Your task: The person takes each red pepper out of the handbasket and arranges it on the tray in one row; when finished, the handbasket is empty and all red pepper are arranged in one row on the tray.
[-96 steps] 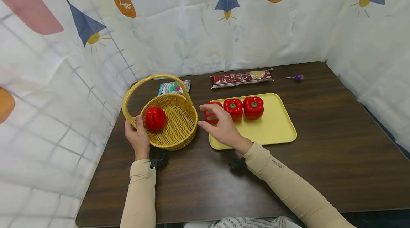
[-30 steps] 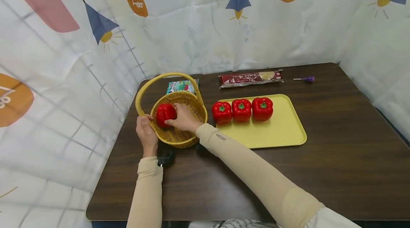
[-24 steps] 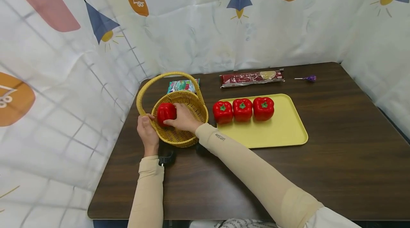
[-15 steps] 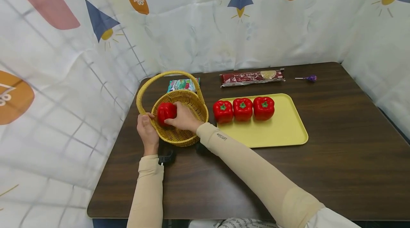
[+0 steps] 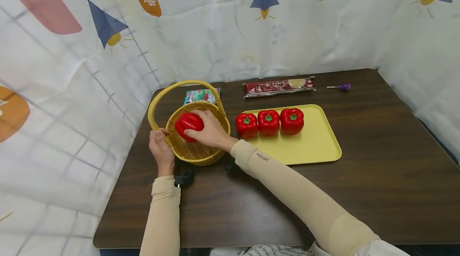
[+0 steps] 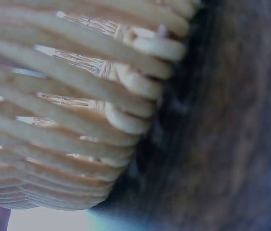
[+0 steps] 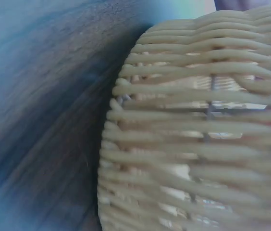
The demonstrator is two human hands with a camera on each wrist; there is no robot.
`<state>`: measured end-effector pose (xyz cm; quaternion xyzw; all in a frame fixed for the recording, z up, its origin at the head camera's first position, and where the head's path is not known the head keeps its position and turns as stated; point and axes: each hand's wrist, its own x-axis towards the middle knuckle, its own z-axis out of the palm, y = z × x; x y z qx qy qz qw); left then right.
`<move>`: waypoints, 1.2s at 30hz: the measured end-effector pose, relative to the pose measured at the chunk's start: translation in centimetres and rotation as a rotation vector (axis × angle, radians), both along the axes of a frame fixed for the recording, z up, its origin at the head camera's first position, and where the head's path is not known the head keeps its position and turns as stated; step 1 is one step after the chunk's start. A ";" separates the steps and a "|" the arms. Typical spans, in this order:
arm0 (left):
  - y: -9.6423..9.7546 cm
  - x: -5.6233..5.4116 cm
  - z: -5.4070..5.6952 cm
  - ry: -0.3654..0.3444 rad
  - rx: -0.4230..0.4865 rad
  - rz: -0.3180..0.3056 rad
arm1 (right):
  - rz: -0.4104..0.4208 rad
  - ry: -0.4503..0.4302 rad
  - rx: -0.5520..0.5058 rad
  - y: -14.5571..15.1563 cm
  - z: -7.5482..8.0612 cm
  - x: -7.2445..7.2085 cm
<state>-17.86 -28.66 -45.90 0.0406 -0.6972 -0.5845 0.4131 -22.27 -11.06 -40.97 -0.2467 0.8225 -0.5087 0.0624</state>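
Observation:
In the head view a yellow wicker basket with a tall arched handle stands at the left of the table. My left hand grips its left side, where the handle meets the rim. Inside the basket my right hand holds a red bell pepper, thumb on the near side and fingers over the top. The pepper lies tilted. Both wrist views are filled by the woven basket wall, with only a sliver of red showing through the weave in the right one.
Right of the basket, a yellow tray bears three red bell peppers in a row. Behind lie a colourful packet, a dark red spaghetti pack and a purple lollipop. A printed curtain hangs along the table's back edge.
My right hand has gone from beside the tray into the basket and taken hold of the pepper there. Over the last half second the pepper has tipped and shifted slightly right. My left hand keeps its grip.

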 end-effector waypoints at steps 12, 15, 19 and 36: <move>0.1 0.0 0.2 0.019 0.018 0.003 | -0.026 -0.023 -0.152 5.2 1.3 1.7; 0.2 0.1 0.4 0.010 0.019 0.001 | -0.048 -0.043 -0.170 6.5 1.5 2.2; 0.2 0.2 0.3 0.015 0.017 0.001 | -0.075 -0.081 -0.201 7.9 1.7 3.0; 0.0 -0.2 -0.2 0.030 0.029 -0.004 | -0.080 -0.144 -0.342 13.4 1.3 3.9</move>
